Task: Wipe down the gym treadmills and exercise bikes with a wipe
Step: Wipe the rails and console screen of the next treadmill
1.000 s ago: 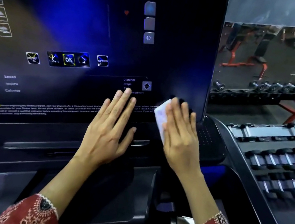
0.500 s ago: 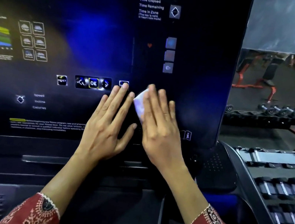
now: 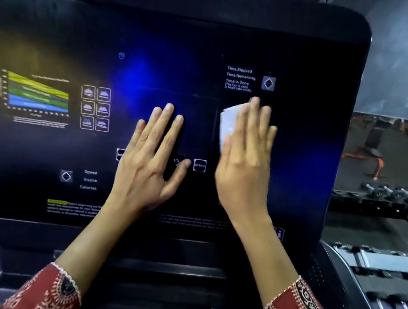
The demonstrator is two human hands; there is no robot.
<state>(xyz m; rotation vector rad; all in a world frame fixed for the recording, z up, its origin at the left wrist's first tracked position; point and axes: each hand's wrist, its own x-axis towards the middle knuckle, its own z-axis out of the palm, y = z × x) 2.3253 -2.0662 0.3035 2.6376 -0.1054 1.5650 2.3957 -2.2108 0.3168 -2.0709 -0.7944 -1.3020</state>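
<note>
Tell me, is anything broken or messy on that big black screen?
Nothing looks broken or spilled. The console panel is whole, the right hand presses a white wipe flat on it, and the left hand rests flat beside. The dumbbells sit lined up on their rack.

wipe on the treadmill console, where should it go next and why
Probably slide the wipe up toward the top right corner of the treadmill console: the right hand presses it flat just under the Time In Zone text, with broad dark panel above and to the right.
</note>
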